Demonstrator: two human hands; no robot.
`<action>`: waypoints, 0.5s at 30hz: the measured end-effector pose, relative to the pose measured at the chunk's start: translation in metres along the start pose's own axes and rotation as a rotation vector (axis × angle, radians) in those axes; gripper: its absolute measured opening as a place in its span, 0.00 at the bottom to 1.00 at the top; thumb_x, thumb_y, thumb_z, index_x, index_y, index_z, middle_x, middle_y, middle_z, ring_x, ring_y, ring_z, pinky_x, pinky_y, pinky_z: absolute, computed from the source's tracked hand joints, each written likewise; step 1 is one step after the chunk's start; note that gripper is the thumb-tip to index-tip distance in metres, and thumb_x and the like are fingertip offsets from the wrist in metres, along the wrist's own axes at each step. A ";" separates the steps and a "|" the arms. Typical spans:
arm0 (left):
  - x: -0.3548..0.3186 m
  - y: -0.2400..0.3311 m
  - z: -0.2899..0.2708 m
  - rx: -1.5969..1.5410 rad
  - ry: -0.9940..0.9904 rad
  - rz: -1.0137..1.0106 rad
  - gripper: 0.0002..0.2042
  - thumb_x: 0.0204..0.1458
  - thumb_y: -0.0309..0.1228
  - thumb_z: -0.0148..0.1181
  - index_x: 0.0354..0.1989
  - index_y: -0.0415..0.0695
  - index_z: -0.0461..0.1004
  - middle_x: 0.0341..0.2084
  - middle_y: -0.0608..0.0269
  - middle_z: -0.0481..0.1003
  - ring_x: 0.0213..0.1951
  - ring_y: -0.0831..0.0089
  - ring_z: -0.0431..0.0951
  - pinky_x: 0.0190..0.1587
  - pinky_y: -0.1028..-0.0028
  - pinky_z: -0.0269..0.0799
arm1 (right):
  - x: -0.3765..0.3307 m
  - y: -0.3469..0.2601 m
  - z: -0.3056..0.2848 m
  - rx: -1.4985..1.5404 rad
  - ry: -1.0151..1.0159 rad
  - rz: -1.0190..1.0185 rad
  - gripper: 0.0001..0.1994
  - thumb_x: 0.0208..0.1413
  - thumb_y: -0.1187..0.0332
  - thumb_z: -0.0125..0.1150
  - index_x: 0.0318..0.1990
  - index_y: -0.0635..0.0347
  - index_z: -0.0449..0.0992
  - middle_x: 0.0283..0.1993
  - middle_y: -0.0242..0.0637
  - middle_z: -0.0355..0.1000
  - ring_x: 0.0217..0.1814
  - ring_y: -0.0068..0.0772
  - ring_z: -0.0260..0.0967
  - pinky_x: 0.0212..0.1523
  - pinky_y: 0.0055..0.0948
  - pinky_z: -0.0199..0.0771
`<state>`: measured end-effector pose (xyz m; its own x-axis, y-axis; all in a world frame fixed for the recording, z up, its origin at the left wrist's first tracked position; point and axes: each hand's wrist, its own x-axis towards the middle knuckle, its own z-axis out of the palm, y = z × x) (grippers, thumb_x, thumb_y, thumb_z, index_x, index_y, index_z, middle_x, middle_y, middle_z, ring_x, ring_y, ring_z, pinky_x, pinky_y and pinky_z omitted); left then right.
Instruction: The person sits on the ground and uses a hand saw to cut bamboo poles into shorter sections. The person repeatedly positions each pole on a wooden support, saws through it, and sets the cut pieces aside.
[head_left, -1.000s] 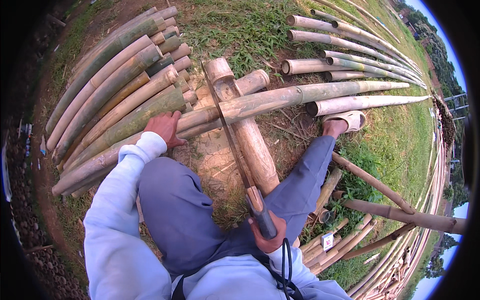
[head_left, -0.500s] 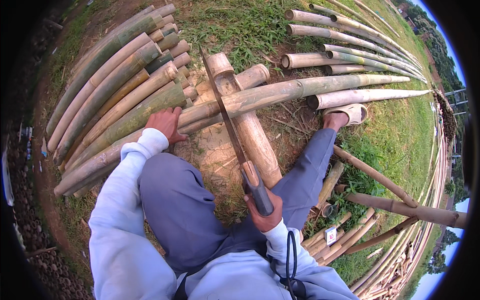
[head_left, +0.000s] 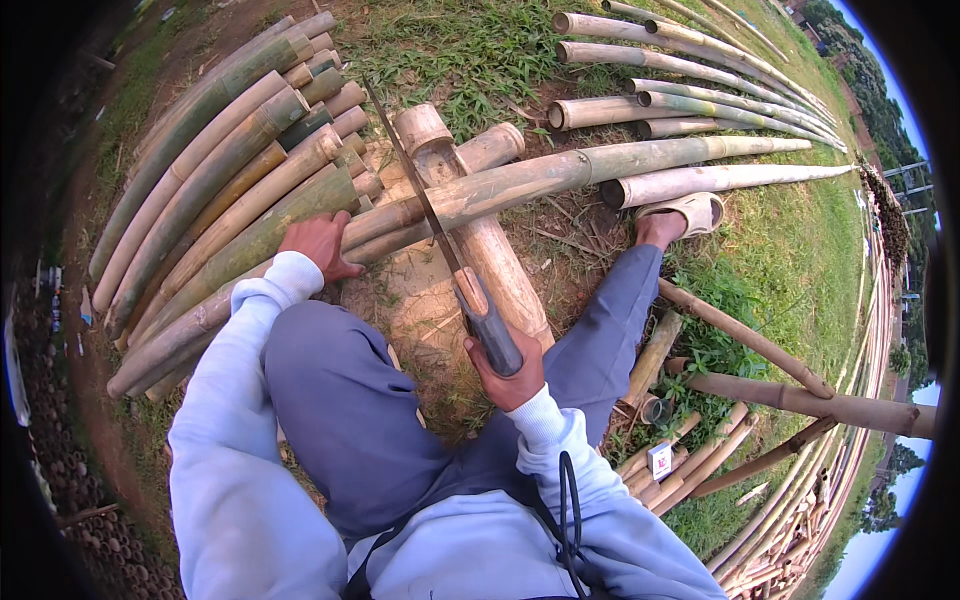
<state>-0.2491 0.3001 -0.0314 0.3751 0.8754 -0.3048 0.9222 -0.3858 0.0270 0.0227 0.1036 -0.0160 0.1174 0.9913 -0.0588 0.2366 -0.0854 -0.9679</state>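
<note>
My right hand [head_left: 510,372] is wrapped round the dark handle of a handsaw [head_left: 412,170]. The long, narrow blade points away from me and to the left, lying across a bamboo pole [head_left: 520,183] that stretches from near my left hand far to the right. A thicker bamboo post [head_left: 500,275], notched near its far end, passes beneath the pole as a rest. With fingers curled round the pole left of the blade, my left hand [head_left: 318,248] presses on it, beside a stack of cut bamboo. The blade hides the spot where it meets the pole.
Cut bamboo lengths [head_left: 215,165] are stacked at left. Long poles [head_left: 690,100] lie on the grass at far right. My sandalled foot [head_left: 690,215] is close to one of them. A bamboo frame [head_left: 800,400] stands at right, near short pieces [head_left: 690,470] and a small white box [head_left: 660,460].
My right hand has pushed the saw forward, away from me, so the handle is now closer to the pole. My left hand keeps its place on the pole. The view has shifted slightly.
</note>
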 end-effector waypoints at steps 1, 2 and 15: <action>0.000 -0.002 -0.002 0.021 0.038 -0.006 0.36 0.41 0.55 0.76 0.51 0.41 0.70 0.43 0.47 0.79 0.47 0.47 0.81 0.49 0.53 0.77 | -0.031 -0.009 -0.010 -0.001 -0.011 0.031 0.06 0.57 0.76 0.67 0.40 0.65 0.77 0.25 0.38 0.71 0.26 0.24 0.66 0.31 0.28 0.70; -0.004 -0.004 -0.004 0.013 0.006 -0.014 0.36 0.41 0.55 0.76 0.51 0.41 0.70 0.43 0.47 0.79 0.47 0.47 0.81 0.48 0.53 0.78 | -0.064 -0.015 -0.022 -0.041 -0.043 0.103 0.08 0.56 0.76 0.67 0.42 0.64 0.78 0.26 0.39 0.73 0.25 0.26 0.69 0.31 0.28 0.71; 0.007 0.004 -0.016 -0.006 -0.009 0.017 0.38 0.41 0.54 0.76 0.54 0.41 0.70 0.41 0.45 0.80 0.45 0.47 0.82 0.48 0.54 0.78 | 0.042 -0.006 0.013 0.024 -0.016 -0.055 0.07 0.59 0.74 0.66 0.39 0.67 0.75 0.25 0.37 0.70 0.28 0.23 0.65 0.32 0.28 0.69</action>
<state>-0.2408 0.3092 -0.0179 0.3901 0.8660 -0.3128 0.9162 -0.3989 0.0384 0.0135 0.1471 -0.0155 0.0891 0.9960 -0.0089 0.2192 -0.0283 -0.9753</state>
